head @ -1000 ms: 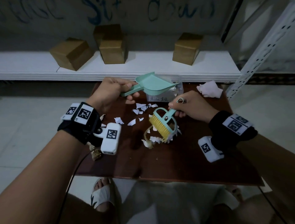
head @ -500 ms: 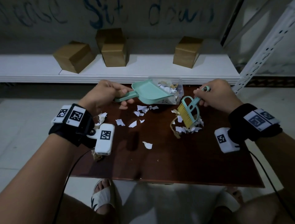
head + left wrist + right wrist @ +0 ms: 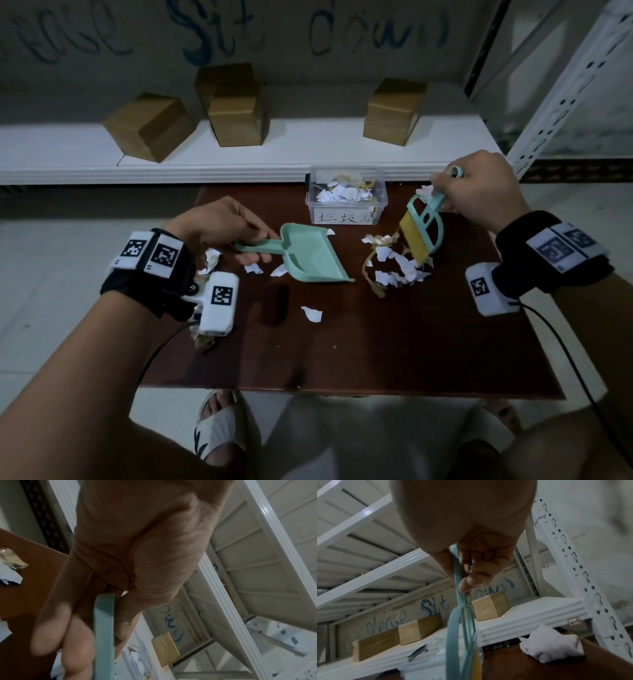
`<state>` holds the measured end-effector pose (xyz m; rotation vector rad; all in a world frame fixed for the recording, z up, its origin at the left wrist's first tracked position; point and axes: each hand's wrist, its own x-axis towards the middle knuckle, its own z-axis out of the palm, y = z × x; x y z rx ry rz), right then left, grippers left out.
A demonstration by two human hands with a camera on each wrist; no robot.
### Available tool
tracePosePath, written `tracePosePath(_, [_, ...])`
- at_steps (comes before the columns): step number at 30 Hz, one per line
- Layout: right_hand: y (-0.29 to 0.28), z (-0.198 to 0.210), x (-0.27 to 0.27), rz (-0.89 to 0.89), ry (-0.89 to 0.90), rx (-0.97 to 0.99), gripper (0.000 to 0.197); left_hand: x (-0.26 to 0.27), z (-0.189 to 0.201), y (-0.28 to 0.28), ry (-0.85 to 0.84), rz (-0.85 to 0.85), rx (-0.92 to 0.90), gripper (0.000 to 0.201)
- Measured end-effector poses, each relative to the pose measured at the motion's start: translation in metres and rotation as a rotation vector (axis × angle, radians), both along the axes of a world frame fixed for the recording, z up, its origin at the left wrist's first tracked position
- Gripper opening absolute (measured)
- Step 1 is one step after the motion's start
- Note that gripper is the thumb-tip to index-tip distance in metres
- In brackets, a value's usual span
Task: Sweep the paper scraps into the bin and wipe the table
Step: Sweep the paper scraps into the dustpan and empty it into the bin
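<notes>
My left hand (image 3: pixel 219 228) grips the handle of the teal dustpan (image 3: pixel 313 253), whose empty pan rests on the dark wooden table (image 3: pixel 394 342), mouth facing right. My right hand (image 3: pixel 479 185) holds the teal brush (image 3: pixel 423 233) with yellow bristles, tilted over a heap of white and tan paper scraps (image 3: pixel 397 265). A clear plastic bin (image 3: pixel 346 197) at the table's back holds several scraps. Loose scraps lie by the dustpan handle (image 3: pixel 253 269) and alone mid-table (image 3: pixel 312 313). In the wrist views, the fingers curl round the dustpan handle (image 3: pixel 104 635) and the brush handle (image 3: pixel 458 577).
A crumpled white cloth (image 3: pixel 551 647) lies at the table's back right corner. Scraps sit at the left edge under my wrist (image 3: pixel 205 342). Behind the table a white shelf (image 3: pixel 308 150) carries three cardboard boxes. A perforated white rack post (image 3: pixel 561 89) stands at the right.
The dustpan came down from over the bin to the table, mouth toward the heap. The brush and the scrap heap shifted right and back; one scrap was left behind mid-table.
</notes>
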<state>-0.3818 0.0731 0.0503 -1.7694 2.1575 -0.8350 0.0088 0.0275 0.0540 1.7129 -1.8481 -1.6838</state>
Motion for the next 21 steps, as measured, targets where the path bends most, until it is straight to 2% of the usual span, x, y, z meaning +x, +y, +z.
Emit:
tracePosePath(2, [0.002,0.003,0.000,-0.011,0.094,0.028,0.046,-0.009,-0.005,0.002,-0.041,-0.038,-0.010,0.022])
tracePosePath(6, [0.005,-0.003,0.004,-0.017,0.336,0.068,0.040,-0.025,-0.015,0.006,-0.133,-0.108,-0.032,0.021])
tracePosePath(9, [0.003,-0.016,0.007,0.008,0.452,0.143,0.039,-0.033,-0.020,0.005,-0.138,-0.135,-0.018,0.021])
tracePosePath(12, [0.001,-0.029,0.011,0.063,0.444,0.203,0.040,-0.037,-0.024,0.002,-0.114,-0.122,0.000,0.022])
tracePosePath(17, [0.001,-0.037,0.022,0.144,0.386,0.174,0.051,-0.044,-0.035,-0.001,-0.078,-0.108,0.000,0.022])
tracePosePath(21, [0.003,-0.035,0.034,0.174,0.362,0.124,0.049,-0.051,-0.040,-0.002,-0.078,-0.137,0.008,0.020])
